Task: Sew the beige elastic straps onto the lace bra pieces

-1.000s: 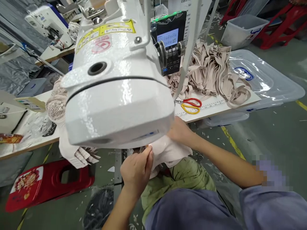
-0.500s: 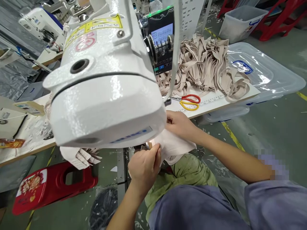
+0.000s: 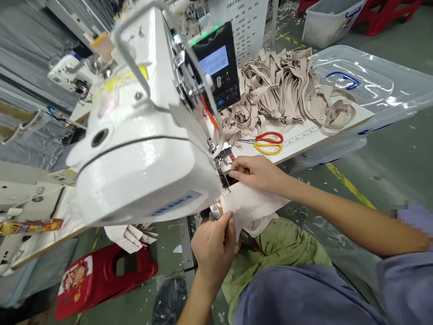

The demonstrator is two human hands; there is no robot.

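Your right hand [image 3: 259, 174] has slid clear of the sewing machine [image 3: 142, 171], fingers closed on the cloth [image 3: 252, 205]. Below the machine, your left hand [image 3: 214, 246] pinches its edge, holding it taut.

pale pink fabric [image 3: 252, 205]; white sewing machine [image 3: 142, 149]; red-and-yellow scissors [image 3: 269, 143]

Floor [image 3: 399, 153]: grey-green concrete, littered with scraps, yellow line [image 3: 352, 188] painted across. Red plastic stool [image 3: 104, 275] low at left, more red stools [image 3: 389, 13] far right. Clear plastic bin [image 3: 372, 85] beside the worktable [image 3: 304, 135]. Grey sheeting [image 3: 27, 149] along left. Bright, even light.
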